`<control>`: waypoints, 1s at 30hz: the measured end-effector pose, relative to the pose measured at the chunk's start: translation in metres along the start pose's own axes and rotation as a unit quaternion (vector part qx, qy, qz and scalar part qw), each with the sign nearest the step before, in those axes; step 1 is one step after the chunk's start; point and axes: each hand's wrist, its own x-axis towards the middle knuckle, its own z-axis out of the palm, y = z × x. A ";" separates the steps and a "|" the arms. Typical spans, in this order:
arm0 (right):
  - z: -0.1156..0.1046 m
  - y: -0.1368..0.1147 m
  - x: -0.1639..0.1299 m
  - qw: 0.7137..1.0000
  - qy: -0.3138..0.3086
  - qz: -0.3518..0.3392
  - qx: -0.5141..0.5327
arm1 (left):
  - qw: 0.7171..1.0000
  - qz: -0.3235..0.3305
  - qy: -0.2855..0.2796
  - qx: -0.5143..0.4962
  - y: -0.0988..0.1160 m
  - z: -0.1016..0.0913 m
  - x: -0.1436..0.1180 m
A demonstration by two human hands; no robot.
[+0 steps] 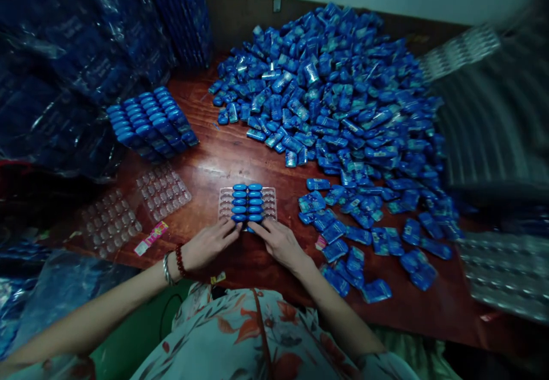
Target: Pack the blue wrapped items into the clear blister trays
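Left hand: We set our left hand [210, 243] palm down at the near edge of the clear blister tray [223, 204]. Its fingers were bent loosely and the fingertips met the nearest blue packets in the tray; it gripped nothing that we could see.
Right hand: Our right hand [281, 243] lay mirrored beside it, fingers extended toward the same near edge, fingertips on or just at the lowest packets. We could not tell whether a packet was pinched beneath them.
Tray: The tray rested flat on the wooden table [214, 163], directly ahead of us, between both hands.
Tray contents: Two columns of blue packets [247, 202] filled the middle of the tray; the pockets at either side showed clear.
Loose supply: A large heap of blue packets [334, 94] covered the far right of the table, thinning into scattered packets [369, 237] near our right hand.
Filled stack: A stack of filled trays [151, 122] stood at the far left, well apart from the hands.
Spare trays: Two unfilled clear trays [132, 206] lay to the left of the working tray.
Other items: A small pink wrapper [150, 238] lay near the left wrist, which carried bracelets [174, 264].
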 end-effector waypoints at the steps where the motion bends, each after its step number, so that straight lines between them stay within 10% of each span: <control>1: 0.000 0.000 0.000 1.000 -0.002 -0.002 -0.004 | 1.000 0.009 -0.010 -0.002 -0.001 -0.002 0.002; 11: 0.002 -0.022 -0.006 0.998 -0.038 0.052 -0.013 | 0.996 0.054 -0.051 0.038 0.010 -0.007 0.011; 21: -0.016 -0.015 -0.029 0.991 0.094 0.091 -0.036 | 0.984 0.053 0.168 0.002 0.005 0.011 0.005; 26: -0.029 0.043 -0.061 0.907 0.302 0.282 0.079 | 0.964 -0.036 0.264 0.015 0.026 -0.011 0.061; 30: -0.047 0.097 -0.062 0.867 0.338 0.342 0.128 | 0.989 -0.069 0.132 -0.017 0.074 -0.010 0.147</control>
